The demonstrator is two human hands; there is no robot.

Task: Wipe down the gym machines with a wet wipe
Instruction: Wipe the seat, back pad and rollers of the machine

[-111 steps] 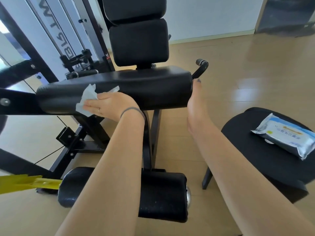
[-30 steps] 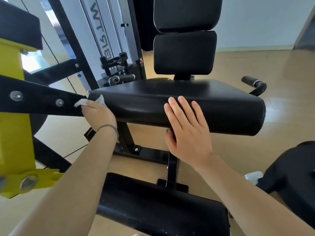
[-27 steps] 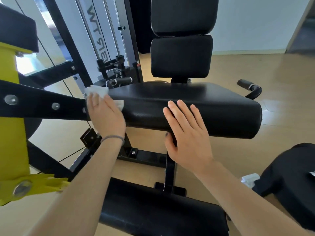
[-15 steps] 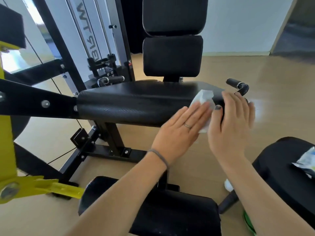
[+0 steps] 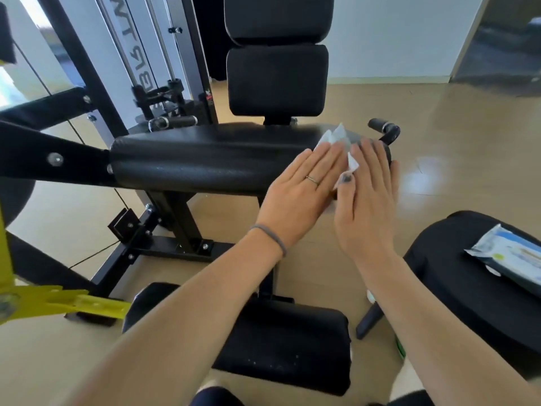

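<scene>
Pale wood flooring (image 5: pixel 456 118) and a white wall back the head view, the only view you have. Item: seat pad (image 5: pixel 205 159), black textured vinyl, long axis running left to right across your front, with upright back pads (image 5: pixel 276 80) behind it. Item: wet wipe (image 5: pixel 336 139), white, crumpled into peaks, lying on the right end of the seat pad, partly hidden under your fingers. Item: your left hand (image 5: pixel 298 194), fingers straight and flat, pressing the wipe from its left side. Item: your right hand (image 5: pixel 366 197), fingers likewise straight, laid just beside it on the wipe's right side, thumb tip touching a lower corner; neither hand is curled round the wipe. The unwiped length of pad judged to remain lies leftward from both hands, so your left hand is nearer that run. Item: wipe packet (image 5: pixel 509 256), on a black stool (image 5: pixel 456 288) at your right. Item: handle (image 5: pixel 383 130), just beyond the wipe.
</scene>
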